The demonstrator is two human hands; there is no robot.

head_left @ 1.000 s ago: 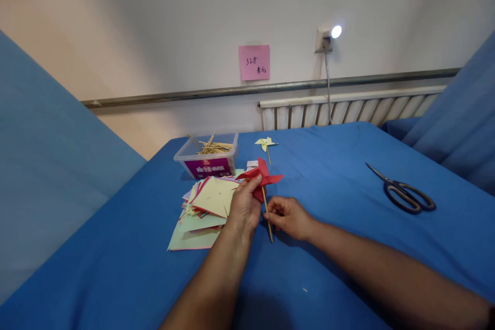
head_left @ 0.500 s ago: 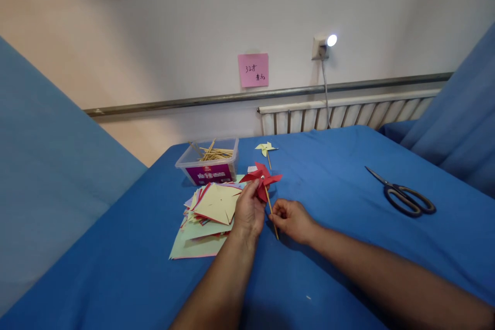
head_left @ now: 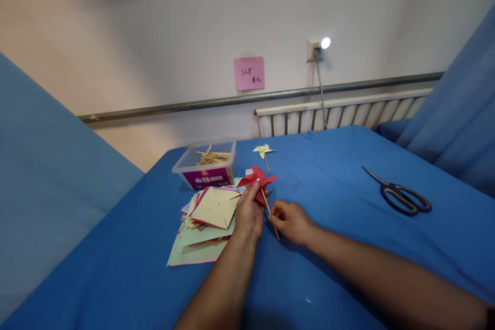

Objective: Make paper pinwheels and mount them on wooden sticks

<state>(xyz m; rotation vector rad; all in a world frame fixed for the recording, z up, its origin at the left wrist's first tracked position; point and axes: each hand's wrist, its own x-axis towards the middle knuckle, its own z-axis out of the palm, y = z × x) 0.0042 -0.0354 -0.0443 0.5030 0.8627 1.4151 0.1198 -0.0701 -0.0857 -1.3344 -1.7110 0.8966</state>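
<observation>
A red paper pinwheel [head_left: 258, 179] on a thin wooden stick [head_left: 269, 212] is held over the blue table [head_left: 328, 247]. My left hand [head_left: 247, 214] is closed, its fingertips pinched on the pinwheel's centre and lower blades. My right hand [head_left: 292, 221] is closed round the stick just below the paper. A pile of cut coloured paper squares [head_left: 209, 216] lies right beside my left hand. A finished pale yellow pinwheel [head_left: 264, 150] lies farther back on the table.
A clear plastic box of wooden sticks [head_left: 205, 167] stands behind the paper pile. Black-handled scissors [head_left: 400, 197] lie at the right. A radiator [head_left: 340, 113], a pink sticky note [head_left: 249, 73] and a plug-in light [head_left: 319, 46] are on the far wall.
Both hands and the red pinwheel have stayed together with only small shifts. The stick has tilted slightly. The camera view has dropped and drifted a little.
</observation>
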